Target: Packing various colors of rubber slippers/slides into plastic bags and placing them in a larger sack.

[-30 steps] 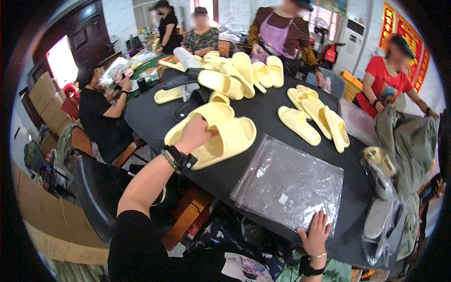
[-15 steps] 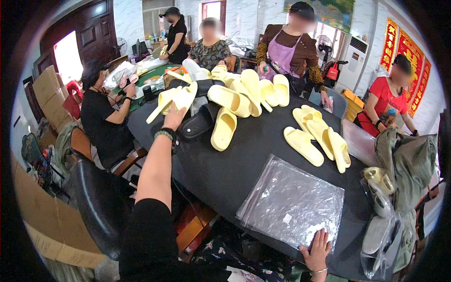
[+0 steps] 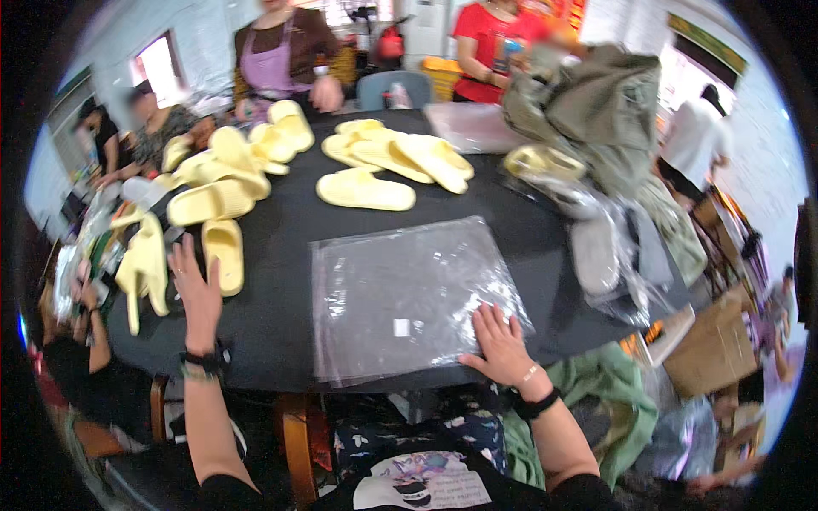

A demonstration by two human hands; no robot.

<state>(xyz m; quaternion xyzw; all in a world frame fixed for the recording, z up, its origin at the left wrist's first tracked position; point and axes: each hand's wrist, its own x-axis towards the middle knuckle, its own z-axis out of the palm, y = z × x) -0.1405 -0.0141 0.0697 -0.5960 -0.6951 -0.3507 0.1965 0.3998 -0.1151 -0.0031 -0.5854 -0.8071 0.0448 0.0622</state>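
Observation:
My left hand (image 3: 198, 294) is raised over the near left of the table, its fingers spread and nothing in them. Just right of its fingers lies a single yellow slipper (image 3: 224, 255); to its left a pair of yellow slippers (image 3: 152, 264) leans together. My right hand (image 3: 501, 347) rests flat, fingers apart, on the right part of a stack of clear plastic bags (image 3: 392, 281). A small white square label (image 3: 401, 328) shows on the top bag. Behind the bags lies a group of yellow slippers (image 3: 366, 191).
A heap of yellow slippers (image 3: 211, 201) covers the back left of the black table (image 3: 281, 341). Bagged grey slippers (image 3: 595, 255) and olive cloth (image 3: 596, 111) lie at the right. Two people stand across the table; others sit at the left. A cardboard box (image 3: 711, 345) stands at right.
My view has swung to the right. My left hand has let go of the yellow slippers at the left and drawn back toward me. The right hand stays on the bags.

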